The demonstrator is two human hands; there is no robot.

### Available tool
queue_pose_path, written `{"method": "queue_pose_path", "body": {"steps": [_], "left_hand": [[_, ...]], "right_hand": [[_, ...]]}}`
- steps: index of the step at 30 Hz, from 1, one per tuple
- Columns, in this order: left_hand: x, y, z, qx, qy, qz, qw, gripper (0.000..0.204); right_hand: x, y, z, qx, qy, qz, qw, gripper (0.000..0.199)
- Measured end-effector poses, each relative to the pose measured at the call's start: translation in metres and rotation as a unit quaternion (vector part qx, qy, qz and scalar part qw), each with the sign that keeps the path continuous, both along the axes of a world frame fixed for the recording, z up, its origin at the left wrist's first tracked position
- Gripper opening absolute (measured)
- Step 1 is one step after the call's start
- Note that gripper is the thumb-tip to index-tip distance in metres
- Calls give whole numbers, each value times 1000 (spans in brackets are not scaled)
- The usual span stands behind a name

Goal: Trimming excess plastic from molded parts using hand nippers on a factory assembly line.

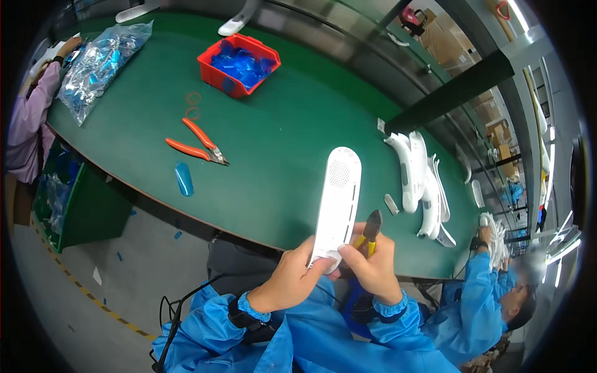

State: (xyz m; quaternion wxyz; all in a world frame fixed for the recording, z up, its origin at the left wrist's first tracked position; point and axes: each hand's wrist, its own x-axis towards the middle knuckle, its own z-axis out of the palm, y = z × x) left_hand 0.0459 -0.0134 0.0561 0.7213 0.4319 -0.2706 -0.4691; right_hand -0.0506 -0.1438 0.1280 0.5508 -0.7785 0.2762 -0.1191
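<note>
I see my left hand [292,276] gripping the lower end of a long white plastic cover [337,202], held upright over the green surface [273,143] edge. My right hand [372,267] clasps yellow-handled cutters [371,231] just beside it.

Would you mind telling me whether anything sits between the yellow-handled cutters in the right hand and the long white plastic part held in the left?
Nothing visible does. The left hand grips the lower end of the white plastic part, and the right hand holds the yellow-handled cutters right beside its lower right edge, with only the person's own fingers there.
</note>
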Motion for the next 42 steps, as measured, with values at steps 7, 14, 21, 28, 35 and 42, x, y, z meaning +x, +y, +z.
{"method": "queue_pose_path", "body": {"steps": [7, 14, 21, 28, 35, 42], "left_hand": [[43, -7, 16, -15, -339, 155, 928, 61], [75, -14, -11, 39, -310, 206, 927, 34], [76, -10, -12, 57, -314, 215, 923, 19], [79, -8, -17, 48, -315, 222, 921, 16], [82, -10, -13, 56, -318, 209, 923, 15], [85, -12, -12, 47, -318, 209, 924, 14]], "right_hand": [[44, -36, 14, -91, -2, -29, 995, 25], [143, -151, 24, -540, 94, -15, 836, 19], [228, -240, -1, -670, 118, -65, 730, 21], [249, -247, -39, -574, 144, -42, 805, 23], [321, -208, -30, -502, 94, -5, 860, 28], [404, -201, -58, -473, 104, 24, 875, 52]]}}
